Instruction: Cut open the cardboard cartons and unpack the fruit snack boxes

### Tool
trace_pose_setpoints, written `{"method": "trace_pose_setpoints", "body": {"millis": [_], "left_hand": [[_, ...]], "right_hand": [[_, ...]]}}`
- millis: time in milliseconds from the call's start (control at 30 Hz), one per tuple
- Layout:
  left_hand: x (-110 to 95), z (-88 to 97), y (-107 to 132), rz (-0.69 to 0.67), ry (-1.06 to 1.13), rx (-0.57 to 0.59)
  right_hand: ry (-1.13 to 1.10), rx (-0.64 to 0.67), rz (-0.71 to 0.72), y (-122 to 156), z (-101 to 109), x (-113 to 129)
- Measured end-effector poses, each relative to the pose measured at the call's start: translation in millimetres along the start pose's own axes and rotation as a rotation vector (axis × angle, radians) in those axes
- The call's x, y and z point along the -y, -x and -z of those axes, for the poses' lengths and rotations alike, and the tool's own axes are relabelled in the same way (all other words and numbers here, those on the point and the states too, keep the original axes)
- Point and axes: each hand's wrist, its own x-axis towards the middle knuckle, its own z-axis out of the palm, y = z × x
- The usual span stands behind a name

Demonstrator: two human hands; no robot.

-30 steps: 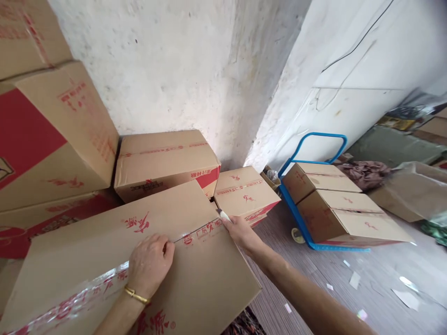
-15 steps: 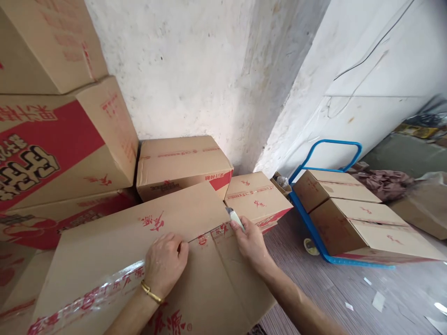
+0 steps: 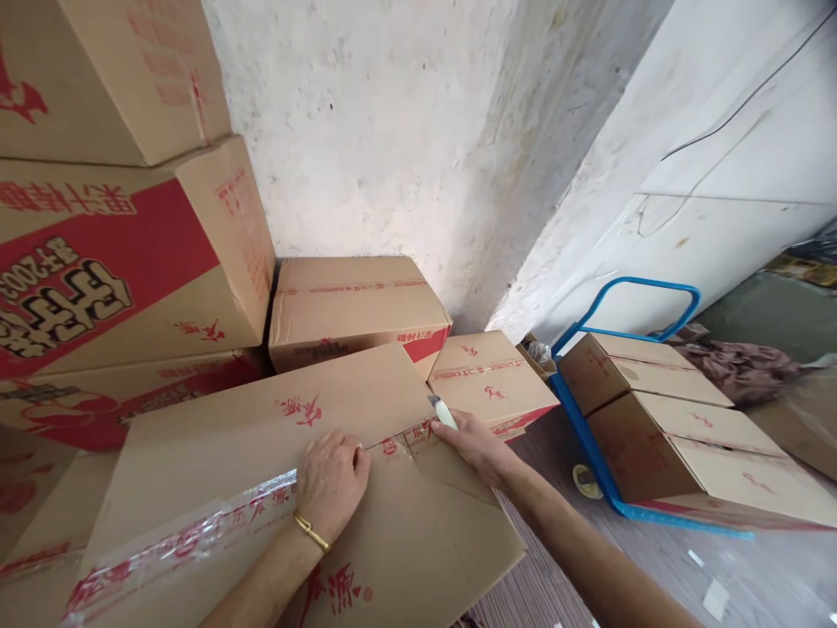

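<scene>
A big cardboard box (image 3: 366,366) with red print lies in front of me. Shiny printed tape (image 3: 215,528) runs along its middle seam. My left hand (image 3: 332,480), with a gold bracelet at the wrist, rests on the box top over this seam. Its fingers are curled down, and what lies under them is hidden. Near the far right end of the seam, my right hand (image 3: 467,440) grips a utility knife (image 3: 445,413) with a pale handle. The blade points up and left, close to the box edge; whether it touches the cardboard I cannot tell.
Stacked cartons (image 3: 124,262) rise on the left. Two more boxes, one a closed carton (image 3: 357,301), stand beyond mine by the stained wall (image 3: 366,131). On the right, a blue hand trolley (image 3: 588,453) carries boxes (image 3: 693,445). Paper scraps (image 3: 716,600) lie on the floor.
My view has shifted, so the scene sits a little further right. The right forearm has swung higher and the knife lies flatter. My left hand stays curled on the seam.
</scene>
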Motion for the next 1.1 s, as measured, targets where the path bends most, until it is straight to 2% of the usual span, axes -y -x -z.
{"method": "trace_pose_setpoints", "body": {"millis": [100, 233, 300, 467, 633, 733, 933, 1100], "left_hand": [[2, -0.8, 1, -0.009, 0.011, -0.004], [8, 1.0, 6, -0.018, 0.036, -0.018], [11, 1.9, 8, -0.024, 0.047, -0.024], [16, 3.8, 7, -0.016, 0.079, -0.045], [23, 4.6, 2, -0.032, 0.149, -0.074], [29, 2.2, -7, -0.041, 0.181, -0.082], [36, -2.0, -26, -0.038, 0.217, -0.035], [36, 1.2, -36, -0.044, 0.185, -0.018]], "right_hand": [[-0.053, -0.053, 0.110, 8, -8, 2], [0.160, -0.288, 0.237, 35, -25, 6], [0.242, -0.337, 0.270, 47, -31, 6], [0.256, -0.337, 0.371, 58, -39, 7], [0.264, -0.327, 0.380, 59, -45, 3], [0.244, -0.383, 0.371, 51, -48, 1], [0.282, -0.325, 0.435, 24, -41, 14], [0.251, -0.377, 0.353, 28, -49, 12]]}}
